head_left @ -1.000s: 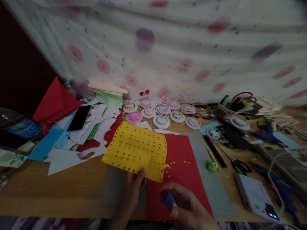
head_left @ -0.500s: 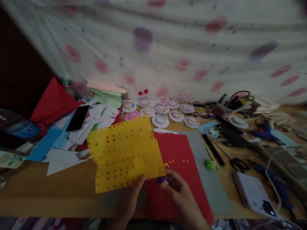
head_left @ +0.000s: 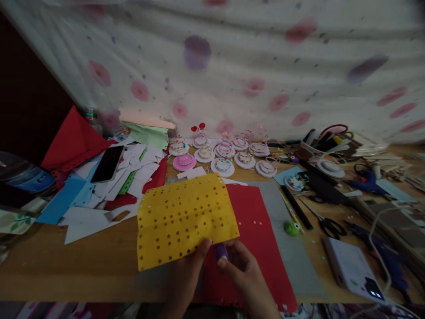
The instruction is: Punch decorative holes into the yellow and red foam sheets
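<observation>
A yellow sheet [head_left: 186,221] with many small flower-shaped holes is pinched at its lower edge by my left hand [head_left: 192,270], thumb on top. My right hand [head_left: 244,270] is closed around a small purple punch [head_left: 221,251], which sits at the sheet's lower right edge. Beneath lies a red sheet [head_left: 259,248] with a few tiny yellow flower pieces on it, resting on a grey mat [head_left: 292,261].
Several small round decorated paper hats [head_left: 223,166] stand behind. Paper scraps [head_left: 113,186] and a phone [head_left: 108,164] are at the left. Scissors [head_left: 327,223], a green frog-like item [head_left: 292,228], a white power bank [head_left: 353,268] and blue glue guns [head_left: 368,184] lie right.
The yellow sheet has shifted right and slightly down, uncovering the pink hat and some scraps. More of the purple punch shows in my right hand.
</observation>
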A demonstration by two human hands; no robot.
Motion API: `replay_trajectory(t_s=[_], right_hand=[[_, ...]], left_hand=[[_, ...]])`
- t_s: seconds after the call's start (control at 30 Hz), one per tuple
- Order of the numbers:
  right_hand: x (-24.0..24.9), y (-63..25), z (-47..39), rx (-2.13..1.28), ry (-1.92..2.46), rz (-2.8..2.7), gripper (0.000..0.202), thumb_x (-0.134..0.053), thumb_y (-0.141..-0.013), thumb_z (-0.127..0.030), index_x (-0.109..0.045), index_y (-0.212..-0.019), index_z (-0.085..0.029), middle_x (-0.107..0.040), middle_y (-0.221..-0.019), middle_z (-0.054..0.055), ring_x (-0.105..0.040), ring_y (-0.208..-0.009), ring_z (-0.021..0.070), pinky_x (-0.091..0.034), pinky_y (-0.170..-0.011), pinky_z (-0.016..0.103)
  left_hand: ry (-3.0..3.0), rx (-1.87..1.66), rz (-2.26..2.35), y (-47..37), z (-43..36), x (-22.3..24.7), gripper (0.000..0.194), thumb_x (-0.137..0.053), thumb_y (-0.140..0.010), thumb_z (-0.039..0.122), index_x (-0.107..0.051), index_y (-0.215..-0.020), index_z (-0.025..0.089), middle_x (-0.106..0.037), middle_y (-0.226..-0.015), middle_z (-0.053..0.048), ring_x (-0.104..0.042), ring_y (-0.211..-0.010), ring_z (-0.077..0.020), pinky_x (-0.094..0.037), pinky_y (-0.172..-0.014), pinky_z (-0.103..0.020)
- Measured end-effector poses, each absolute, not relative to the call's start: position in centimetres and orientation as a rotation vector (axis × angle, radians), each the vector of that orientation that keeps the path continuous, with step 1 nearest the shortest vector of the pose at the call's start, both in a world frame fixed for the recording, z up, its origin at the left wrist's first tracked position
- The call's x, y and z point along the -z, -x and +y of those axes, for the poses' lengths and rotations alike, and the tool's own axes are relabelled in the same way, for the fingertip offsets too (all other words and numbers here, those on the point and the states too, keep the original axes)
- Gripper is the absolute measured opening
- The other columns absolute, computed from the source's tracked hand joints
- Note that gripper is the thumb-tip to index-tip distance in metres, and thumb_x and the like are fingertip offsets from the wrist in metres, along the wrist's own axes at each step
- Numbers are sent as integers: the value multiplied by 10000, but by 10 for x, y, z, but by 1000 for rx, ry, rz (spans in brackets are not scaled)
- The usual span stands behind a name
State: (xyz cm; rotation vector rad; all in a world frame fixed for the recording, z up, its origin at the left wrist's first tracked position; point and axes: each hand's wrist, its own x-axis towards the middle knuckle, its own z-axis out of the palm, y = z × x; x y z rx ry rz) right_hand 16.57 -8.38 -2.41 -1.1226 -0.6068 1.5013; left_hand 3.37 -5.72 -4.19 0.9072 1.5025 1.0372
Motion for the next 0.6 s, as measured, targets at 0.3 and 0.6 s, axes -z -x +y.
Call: replay_trajectory(t_s=[0.3, 0.6], right_hand=[[26, -162, -81, -1447, 1136, -575, 306, -849, -585, -379, -649, -747, -212, -650, -728, -1, -578, -658, 142, -454, -586, 234], [29, -163, -83, -1427, 1165, -609, 364, -804, -637, -434, -677, -897, -214, -719, -925, 86, -652, -860, 242, -512, -737, 331]], left_hand=[[-851, -1056, 1487, -36, -60, 41, 474, -746, -674, 488, -671, -1032, 187, -671, -1178, -127, -549, -1195, -320, -359, -1065, -446], [-868, -1070, 1459, -36, -61, 46, 459, -748, -694, 453, -649, -1069, 209, -661, -1193, -113, -523, -1229, -303, -327, -1091, -453]])
